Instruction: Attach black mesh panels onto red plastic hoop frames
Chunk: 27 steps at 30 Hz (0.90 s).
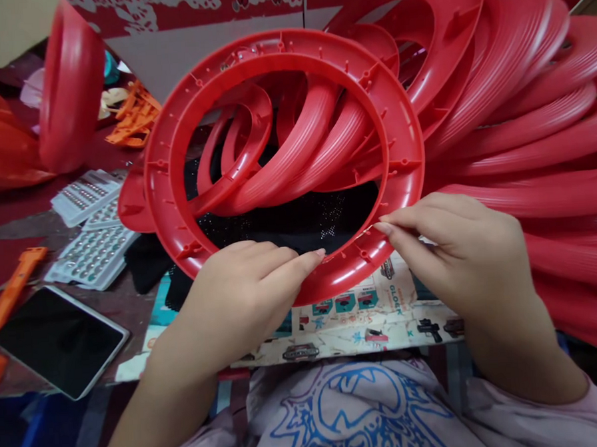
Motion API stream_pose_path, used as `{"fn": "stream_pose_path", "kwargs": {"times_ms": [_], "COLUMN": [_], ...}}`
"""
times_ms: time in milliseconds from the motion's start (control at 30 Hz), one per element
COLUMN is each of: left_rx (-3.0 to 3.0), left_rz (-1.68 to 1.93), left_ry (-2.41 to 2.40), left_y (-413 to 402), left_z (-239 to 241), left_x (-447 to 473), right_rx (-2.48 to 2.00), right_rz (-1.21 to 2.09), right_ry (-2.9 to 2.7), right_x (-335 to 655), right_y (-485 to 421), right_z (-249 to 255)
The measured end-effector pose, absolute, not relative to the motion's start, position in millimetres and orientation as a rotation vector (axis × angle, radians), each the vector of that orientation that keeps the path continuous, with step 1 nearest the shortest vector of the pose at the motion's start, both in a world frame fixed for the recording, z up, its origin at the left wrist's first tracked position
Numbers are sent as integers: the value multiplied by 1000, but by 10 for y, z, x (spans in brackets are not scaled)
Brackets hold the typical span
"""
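Left hand [242, 286] grips the lower rim of a red ring [280, 164], fingers curled over the near edge, fingertips pointing right along the rim. The ring stands tilted up in front of the person, its open face toward the camera, its ribbed inner side with small pegs showing. It has no long axis, being round; it rises up and away from both hands, which hold it only at the bottom arc. Both hands touch it equally; neither is nearer.

At far left on the tabletop [38, 224] lie an orange strip [9, 292], a dark tablet [59, 339] with its screen off, and trays of button cells [92, 251]. Behind them stands another red ring on edge [68, 89], with orange plastic parts [133, 119] just beside it.

Through the held ring a black cloth [303, 220] shows, with further red rings leaning behind. Below the ring lies a printed sheet [353, 314]; the word "GLOCK" can be read on it, beside small pictures of toy guns.

Right hand [460, 255] pinches the rim at its lower right, thumb and forefinger closed on the inner edge. At far right a large stack of red rings [548, 124] leans, overlapping. A red and white carton [192, 15] stands at the back; its print cannot be read.
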<state>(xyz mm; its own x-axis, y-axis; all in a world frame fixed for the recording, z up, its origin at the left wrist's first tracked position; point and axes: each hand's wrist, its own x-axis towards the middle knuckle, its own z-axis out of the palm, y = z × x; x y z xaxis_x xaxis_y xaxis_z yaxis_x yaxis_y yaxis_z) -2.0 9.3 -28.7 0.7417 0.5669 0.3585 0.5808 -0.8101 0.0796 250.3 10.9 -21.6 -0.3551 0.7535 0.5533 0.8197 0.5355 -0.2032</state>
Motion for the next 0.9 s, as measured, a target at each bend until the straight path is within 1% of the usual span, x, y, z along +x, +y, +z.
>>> {"fn": "stream_pose_path", "kwargs": {"times_ms": [400, 600, 733, 900], "left_rx": [-2817, -2793, -2750, -2801], "left_rz": [-615, -643, -569, -671], "left_ry": [-989, -1013, -1064, -1132], "left_y": [63, 65, 48, 11], "left_z": [-319, -301, -317, -319], "left_x": [38, 67, 79, 100], "right_rx": [-1179, -1128, -1168, -1259], "right_rz": [-155, -78, -32, -37], "right_ry": [-2268, -2261, -2239, -2156], "right_x": [2446, 2414, 2370, 2316], "right_y": [169, 90, 50, 23], "right_z": [-241, -240, -236, -209]}}
